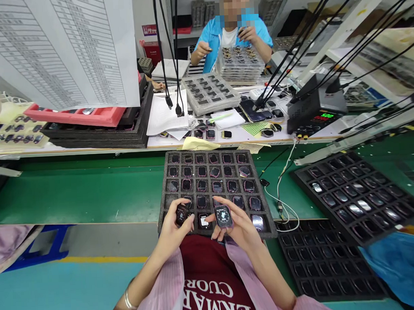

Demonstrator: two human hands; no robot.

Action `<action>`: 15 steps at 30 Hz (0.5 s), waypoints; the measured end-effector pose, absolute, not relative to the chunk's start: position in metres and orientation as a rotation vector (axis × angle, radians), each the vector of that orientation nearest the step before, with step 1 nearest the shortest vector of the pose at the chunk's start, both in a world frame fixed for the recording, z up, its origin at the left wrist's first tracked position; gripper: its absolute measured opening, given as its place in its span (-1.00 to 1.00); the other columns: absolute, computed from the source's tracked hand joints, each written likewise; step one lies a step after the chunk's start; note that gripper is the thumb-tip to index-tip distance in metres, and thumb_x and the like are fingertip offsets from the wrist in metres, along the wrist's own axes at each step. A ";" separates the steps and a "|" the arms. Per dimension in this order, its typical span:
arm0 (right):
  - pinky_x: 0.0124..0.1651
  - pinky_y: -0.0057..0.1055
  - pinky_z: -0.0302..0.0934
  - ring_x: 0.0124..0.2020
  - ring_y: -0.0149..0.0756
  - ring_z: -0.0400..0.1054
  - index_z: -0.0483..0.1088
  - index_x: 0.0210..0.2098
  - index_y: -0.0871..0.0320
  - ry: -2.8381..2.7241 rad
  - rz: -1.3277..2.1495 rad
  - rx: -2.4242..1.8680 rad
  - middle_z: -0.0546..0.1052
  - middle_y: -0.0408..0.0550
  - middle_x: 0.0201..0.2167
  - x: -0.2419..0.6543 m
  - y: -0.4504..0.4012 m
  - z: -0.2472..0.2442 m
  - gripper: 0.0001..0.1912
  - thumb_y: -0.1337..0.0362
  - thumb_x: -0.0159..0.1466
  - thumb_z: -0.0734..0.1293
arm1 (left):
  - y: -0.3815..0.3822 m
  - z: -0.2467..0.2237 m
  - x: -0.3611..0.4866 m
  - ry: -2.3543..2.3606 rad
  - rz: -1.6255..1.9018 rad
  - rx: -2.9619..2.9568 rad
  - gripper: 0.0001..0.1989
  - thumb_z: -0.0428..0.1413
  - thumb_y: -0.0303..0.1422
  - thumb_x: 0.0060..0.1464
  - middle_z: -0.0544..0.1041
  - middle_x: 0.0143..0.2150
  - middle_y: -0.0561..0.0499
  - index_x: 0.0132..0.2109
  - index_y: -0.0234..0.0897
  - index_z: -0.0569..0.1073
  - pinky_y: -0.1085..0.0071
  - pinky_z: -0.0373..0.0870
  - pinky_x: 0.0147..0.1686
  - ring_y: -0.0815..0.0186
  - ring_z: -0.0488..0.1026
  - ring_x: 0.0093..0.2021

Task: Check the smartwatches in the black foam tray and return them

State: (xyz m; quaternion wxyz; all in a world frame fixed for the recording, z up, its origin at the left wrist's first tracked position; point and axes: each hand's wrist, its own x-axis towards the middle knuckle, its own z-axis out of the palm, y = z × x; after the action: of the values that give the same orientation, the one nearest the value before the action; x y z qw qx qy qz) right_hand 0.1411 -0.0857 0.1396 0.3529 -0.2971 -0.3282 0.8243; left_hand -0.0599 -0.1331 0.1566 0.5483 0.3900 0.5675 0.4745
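Observation:
A watch case with a dark screen (182, 215) sits between the fingers and thumb of my left hand (174, 225). My right hand (240, 223) grips a second watch case (223, 216), whose lit screen shows a round dial. Both hands are over the near rows of a black foam tray (164, 193). Square watch cases fill rows of its pockets, such as a watch case (201, 201) just ahead of my hands. Between my hands lies a tray watch with a bright white screen (204, 220). My hands hide parts of the nearest row.
More foam trays of watch cases lie at the right, one tilted tray (359, 191) above a lower tray (331, 259). A power supply (316, 107) and a clear tray (211, 93) stand on the bench shelf. Black cables (177, 51) hang down. A co-worker (234, 35) sits opposite.

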 end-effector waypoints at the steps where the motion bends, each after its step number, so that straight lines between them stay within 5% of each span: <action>1: -0.58 -0.39 0.32 -0.51 -0.19 0.51 0.25 0.10 0.12 -0.851 2.148 -0.768 0.60 0.13 -0.23 0.140 -0.085 0.140 -0.46 0.03 0.21 0.35 | -0.132 0.155 -0.060 1.292 1.105 0.879 -0.60 0.11 -0.34 0.07 0.37 -0.40 0.11 0.05 -0.21 0.23 0.45 0.36 -0.42 0.38 0.38 -0.44; 7: -0.52 -0.41 0.35 -0.40 -0.23 0.49 0.32 0.09 0.09 -0.856 2.220 -0.777 0.53 0.12 -0.08 0.139 -0.084 0.138 -0.58 0.12 0.27 0.32 | -0.129 0.145 -0.063 1.019 1.127 0.630 -0.60 0.04 -0.30 0.10 0.46 -0.12 -0.08 0.10 -0.22 0.25 0.31 0.48 -0.25 0.22 0.49 -0.17; 15: -0.49 -0.40 0.36 -0.43 -0.24 0.52 0.20 0.22 0.10 -1.017 2.081 -0.845 0.53 0.13 -0.08 0.142 -0.089 0.145 -0.52 0.20 0.33 0.25 | -0.129 0.151 -0.065 0.997 1.100 0.583 -0.60 0.01 -0.38 0.07 0.51 -0.15 -0.11 0.09 -0.26 0.31 0.31 0.47 -0.23 0.20 0.50 -0.14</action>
State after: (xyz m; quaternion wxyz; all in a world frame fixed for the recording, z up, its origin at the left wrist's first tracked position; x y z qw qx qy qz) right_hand 0.1420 -0.0891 0.1451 0.3315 -0.3231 -0.3892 0.7964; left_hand -0.0648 -0.1290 0.1507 0.6986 0.2615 0.4472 0.4935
